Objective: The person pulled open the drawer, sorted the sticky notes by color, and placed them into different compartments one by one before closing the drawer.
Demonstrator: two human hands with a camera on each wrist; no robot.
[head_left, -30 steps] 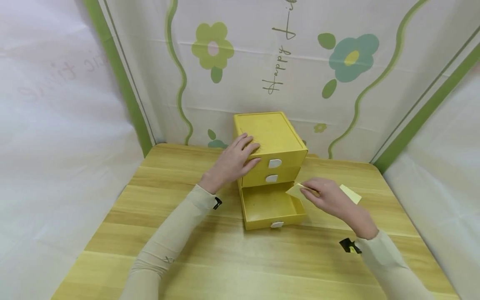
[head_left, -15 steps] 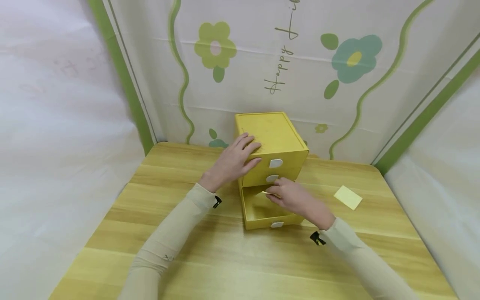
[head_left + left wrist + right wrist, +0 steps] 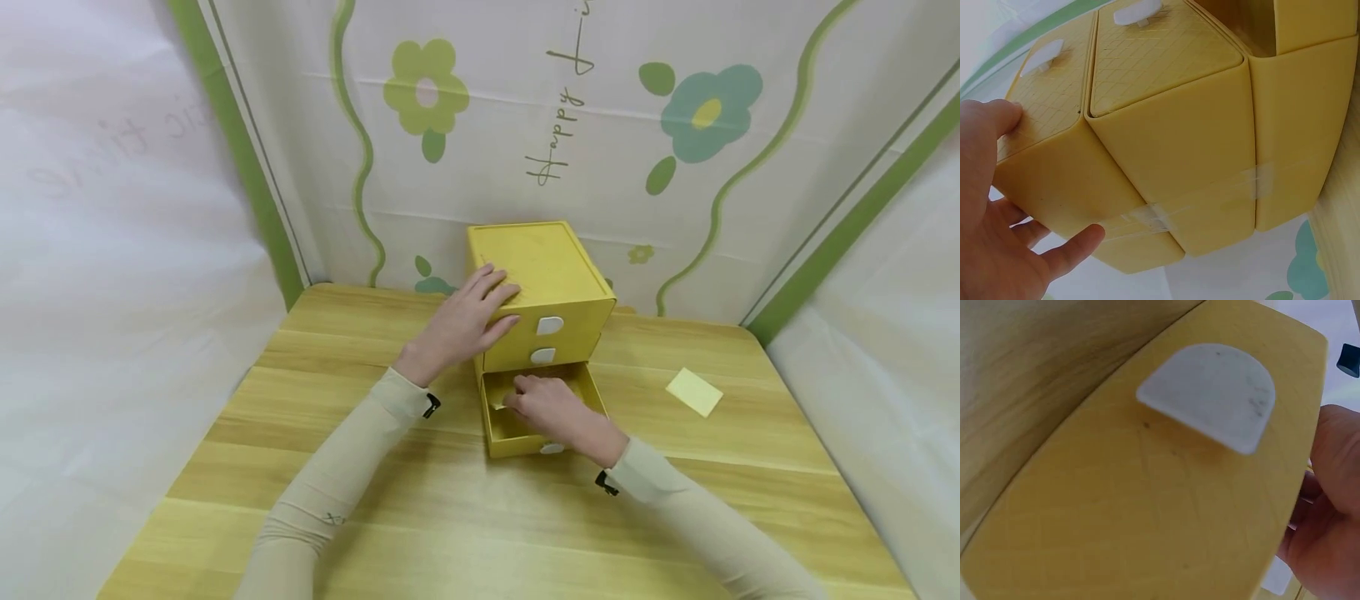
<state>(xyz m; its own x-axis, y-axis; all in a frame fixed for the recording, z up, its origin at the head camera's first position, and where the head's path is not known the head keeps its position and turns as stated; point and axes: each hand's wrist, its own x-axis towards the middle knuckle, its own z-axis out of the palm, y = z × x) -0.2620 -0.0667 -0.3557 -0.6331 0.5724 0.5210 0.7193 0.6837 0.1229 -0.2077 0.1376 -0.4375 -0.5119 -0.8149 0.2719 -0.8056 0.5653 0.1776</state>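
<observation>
A yellow chest of drawers [image 3: 547,258] stands at the back of the table, its bottom drawer [image 3: 516,447] pulled out. My left hand [image 3: 459,323] rests on the chest's top left corner, fingers spread. In the left wrist view its thumb touches the top drawer's front. My right hand [image 3: 551,408] is inside the bottom drawer and pinches a pale yellow paper note [image 3: 498,406], mostly hidden by the fingers. The right wrist view is filled by the drawer front with its white handle [image 3: 1210,394], which hides those fingertips.
Another pale yellow note [image 3: 694,392] lies on the wooden table [image 3: 450,533], right of the chest. White handles mark the closed top drawer [image 3: 550,326] and middle drawer [image 3: 542,356]. A flower-printed curtain [image 3: 480,150] hangs behind the table.
My right hand has moved left with its note, from the drawer's right side to down inside its left part. The note on the table is now uncovered. My left hand has stayed put.
</observation>
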